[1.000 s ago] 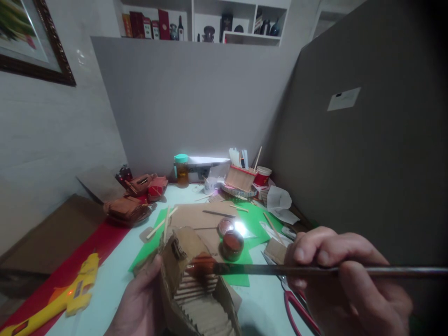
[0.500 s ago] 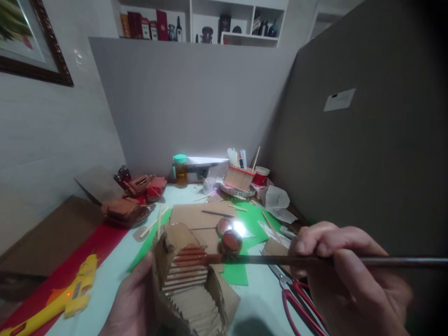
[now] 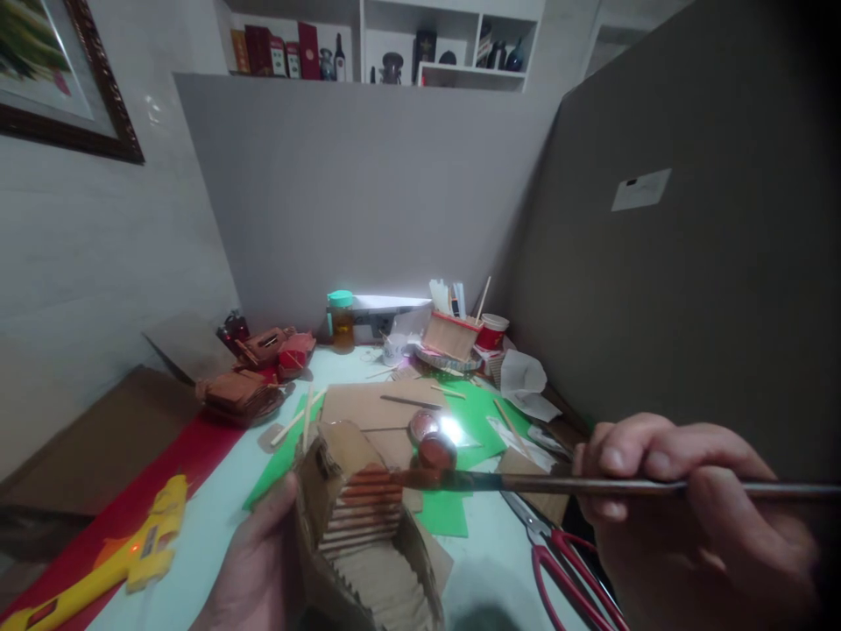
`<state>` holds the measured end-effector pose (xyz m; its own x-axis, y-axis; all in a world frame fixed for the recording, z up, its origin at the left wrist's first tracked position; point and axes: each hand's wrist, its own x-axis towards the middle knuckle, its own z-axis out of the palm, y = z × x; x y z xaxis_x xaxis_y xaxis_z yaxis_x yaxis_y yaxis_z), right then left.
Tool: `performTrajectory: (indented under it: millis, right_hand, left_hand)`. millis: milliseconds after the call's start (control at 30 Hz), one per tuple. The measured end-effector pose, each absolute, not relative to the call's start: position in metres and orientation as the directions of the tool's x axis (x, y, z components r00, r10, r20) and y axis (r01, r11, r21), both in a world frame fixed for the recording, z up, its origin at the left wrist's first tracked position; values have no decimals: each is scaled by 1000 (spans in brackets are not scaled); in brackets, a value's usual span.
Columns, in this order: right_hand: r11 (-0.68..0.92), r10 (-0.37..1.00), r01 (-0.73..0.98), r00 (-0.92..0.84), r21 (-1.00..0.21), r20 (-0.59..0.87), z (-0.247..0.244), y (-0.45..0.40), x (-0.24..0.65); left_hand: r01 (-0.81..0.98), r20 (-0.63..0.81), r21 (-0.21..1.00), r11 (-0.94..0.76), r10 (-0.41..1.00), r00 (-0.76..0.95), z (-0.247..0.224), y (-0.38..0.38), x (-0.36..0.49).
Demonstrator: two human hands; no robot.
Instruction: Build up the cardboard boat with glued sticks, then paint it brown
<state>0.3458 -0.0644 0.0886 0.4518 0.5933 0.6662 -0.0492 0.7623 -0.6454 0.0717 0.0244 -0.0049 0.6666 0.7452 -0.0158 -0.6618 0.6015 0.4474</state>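
On the left, my left hand (image 3: 256, 548) grips a small cardboard model (image 3: 387, 574) by its side, thumb along the wall. Corrugated strips form ridges like steps inside it; the upper ones are coated reddish brown and the lower ones are bare. My right hand (image 3: 689, 508) pinches a long dark paintbrush (image 3: 558, 485) by its handle, held level. Its brown-stained bristles point left, close to the right end of the coated ridges; whether they touch I cannot tell. Just behind the brush sit two small round pots, the nearer pot (image 3: 437, 450) brown inside.
Red-handled scissors (image 3: 548, 543) lie open below the brush. A yellow glue gun (image 3: 148, 543) with a lit orange light rests at left. Brown cardboard pieces (image 3: 243, 390) stand behind it. A green-lidded jar (image 3: 342, 324) and a box of sticks (image 3: 452, 333) stand at the back.
The brush and my right hand have moved right, taking the bristles from across the upper ridges to their right end. The cardboard model has shifted slightly right in view.
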Motion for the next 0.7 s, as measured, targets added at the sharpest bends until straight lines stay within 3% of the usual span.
performTrajectory:
  millis: [100,333,467,600,700]
  right_hand:
    - [742,613,-65,469,-667,636,86,-66,339]
    - [735,622,-68,463,-674,632,79,-70,328]
    - [717,630,-55,479,-695,612,82,-69,329]
    - [748,612,-19,406,-663,679,83,-67,333]
    - [749,606,-5,411,-663,681,83,-67,334]
  left_hand:
    - [-684,10,405,607,745,667,0,21,80]
    - [-686,-108,447,575,796,596,1,20,85]
    - [-678,-101,459,574,792,602,1,17,83]
    - [-701,-35,413,582,779,626,-3,18,82]
    - [-713,-84,359,602,782,618,0,23,85]
